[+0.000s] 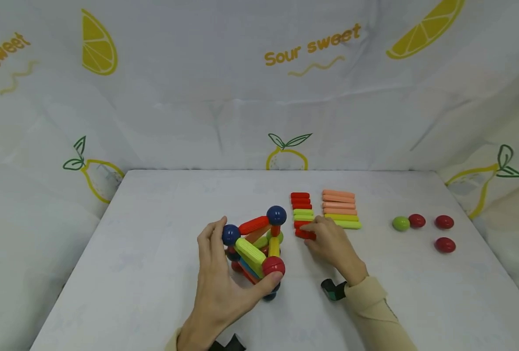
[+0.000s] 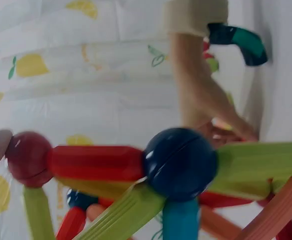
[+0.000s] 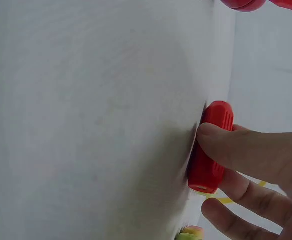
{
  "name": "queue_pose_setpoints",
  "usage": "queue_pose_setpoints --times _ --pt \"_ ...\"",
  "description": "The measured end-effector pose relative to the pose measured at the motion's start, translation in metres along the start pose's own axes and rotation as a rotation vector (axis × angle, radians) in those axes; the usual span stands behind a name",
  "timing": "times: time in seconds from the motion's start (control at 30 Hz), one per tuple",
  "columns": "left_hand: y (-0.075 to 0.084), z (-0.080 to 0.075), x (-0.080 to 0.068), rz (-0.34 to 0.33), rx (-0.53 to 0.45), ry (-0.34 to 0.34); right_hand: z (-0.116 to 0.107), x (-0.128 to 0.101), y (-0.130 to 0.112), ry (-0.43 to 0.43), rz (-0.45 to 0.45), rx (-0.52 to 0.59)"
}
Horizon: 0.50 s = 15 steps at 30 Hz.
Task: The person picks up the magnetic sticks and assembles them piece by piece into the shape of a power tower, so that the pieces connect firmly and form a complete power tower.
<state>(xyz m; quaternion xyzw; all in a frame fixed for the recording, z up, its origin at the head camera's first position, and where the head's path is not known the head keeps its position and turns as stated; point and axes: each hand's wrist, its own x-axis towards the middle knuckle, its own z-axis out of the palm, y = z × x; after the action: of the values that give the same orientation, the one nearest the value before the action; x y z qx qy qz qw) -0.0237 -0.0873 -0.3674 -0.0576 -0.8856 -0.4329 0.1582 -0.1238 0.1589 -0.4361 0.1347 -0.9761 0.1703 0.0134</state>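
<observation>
My left hand (image 1: 217,287) holds a framework of magnetic sticks and balls (image 1: 249,256), fingers at a blue ball (image 1: 231,235) and thumb at a red ball (image 1: 273,266). In the left wrist view, red, lime, blue and salmon sticks meet at a dark blue ball (image 2: 181,164). My right hand (image 1: 331,243) pinches a short red magnetic stick (image 3: 203,172) between thumb and fingers, low at the tabletop. That stick is at the near end of a column of short red and lime sticks (image 1: 302,212). Part of the framework is hidden behind my left hand.
Right of the short column lies a row of longer salmon, yellow and lime sticks (image 1: 339,199). Farther right on the white table (image 1: 154,209) are a green ball (image 1: 401,224) and several red balls (image 1: 444,222). A lemon-printed cloth (image 1: 224,107) hangs behind.
</observation>
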Motion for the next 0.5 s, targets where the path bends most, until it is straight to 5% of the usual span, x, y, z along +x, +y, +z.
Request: queue_pose_setpoints --times 0.13,0.27,0.37,0.5 --pt "-0.005 -0.008 0.006 0.014 0.006 -0.053 0.001 0.000 0.001 0.001 0.003 0.022" --pt "-0.014 -0.013 0.010 0.124 -0.054 -0.086 -0.003 -0.002 0.003 0.026 -0.017 0.057" --pt "-0.019 -0.016 0.012 0.211 -0.114 -0.130 -0.017 -0.004 -0.001 0.091 -0.065 0.123" --pt "-0.020 -0.017 0.013 0.239 -0.157 -0.213 -0.048 -0.008 -0.016 0.240 -0.158 0.232"
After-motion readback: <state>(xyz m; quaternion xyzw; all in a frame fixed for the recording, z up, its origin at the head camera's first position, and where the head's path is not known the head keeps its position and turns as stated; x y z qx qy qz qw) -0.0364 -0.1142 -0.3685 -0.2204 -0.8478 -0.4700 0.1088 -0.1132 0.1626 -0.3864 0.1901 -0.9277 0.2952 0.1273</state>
